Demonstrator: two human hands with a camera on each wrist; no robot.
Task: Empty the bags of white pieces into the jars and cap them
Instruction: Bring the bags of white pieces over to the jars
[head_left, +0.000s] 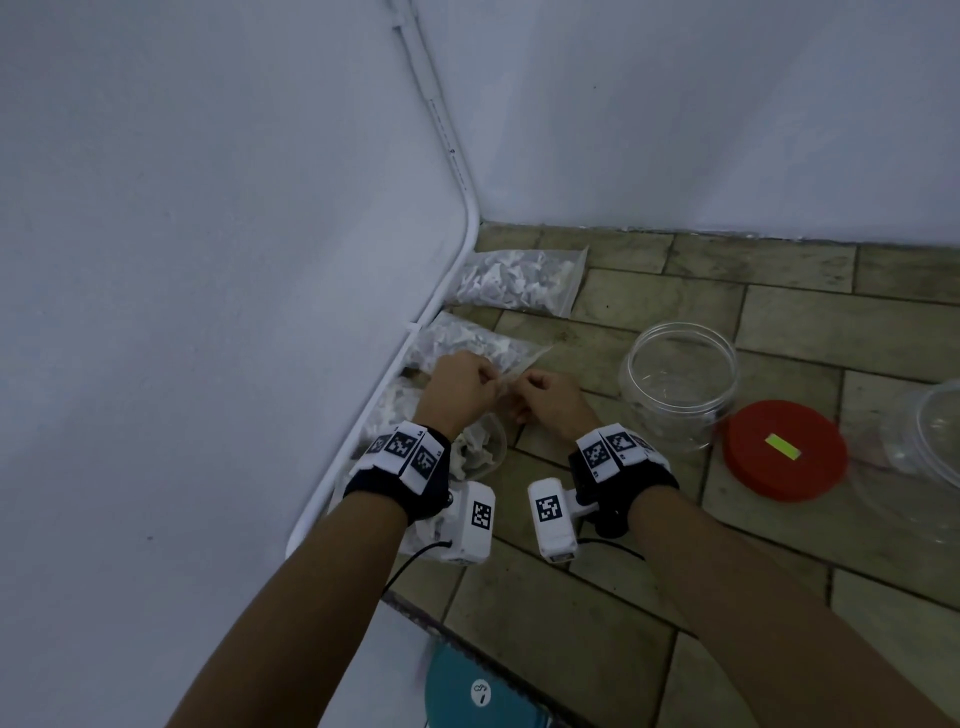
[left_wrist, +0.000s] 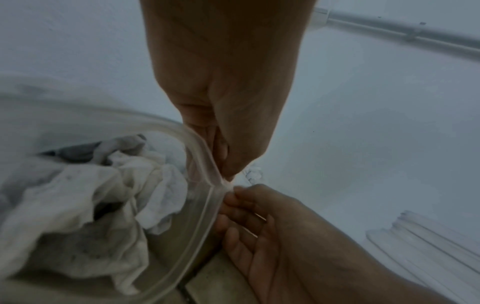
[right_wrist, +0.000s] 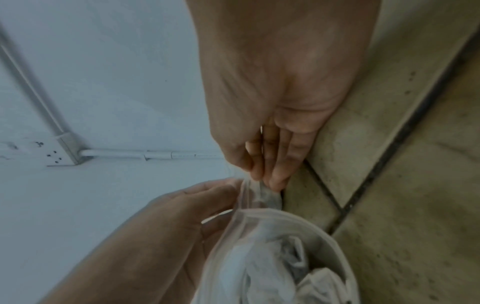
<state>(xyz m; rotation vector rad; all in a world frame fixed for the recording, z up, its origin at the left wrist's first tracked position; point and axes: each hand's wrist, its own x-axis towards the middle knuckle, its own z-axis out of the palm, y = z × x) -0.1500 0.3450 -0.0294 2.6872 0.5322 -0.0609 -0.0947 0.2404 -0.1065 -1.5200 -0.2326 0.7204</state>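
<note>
Both hands raised over the tiled floor (head_left: 649, 613) near the wall corner. Left hand (head_left: 457, 387) with fingers curled, pinching the top edge of a clear zip bag (left_wrist: 202, 197) at one side of the mouth. Right hand (head_left: 548, 408) likewise curled, pinching the opposite lip of the same bag, knuckles almost touching the left's. Bag mouth partly parted in the wrist views, zip strip bowed into a curve, crumpled white pieces (left_wrist: 85, 197) visible inside. Bag body hanging below the hands, just above the floor in the head view, partly hidden by the left wrist.

Two more filled bags lying flat along the base of the wall: far bag (head_left: 519, 280) near the corner, middle bag (head_left: 462, 340) just beyond the hands. Another heap of white pieces in plastic under the left hand by the wall, too hidden to make out clearly.

Open clear jar (head_left: 678, 382) standing upright on the floor to the right of the hands, no cap on, looks empty. Red lid (head_left: 784, 449) lying flat just beside that jar, on its right, with a yellow-green sticker on top. Second clear jar (head_left: 935, 441) at the right frame edge, cut off, beside the red lid. Teal round object (head_left: 467, 691) at the bottom edge. White conduit pipe (head_left: 441, 130) running down the wall corner and along the floor line.
</note>
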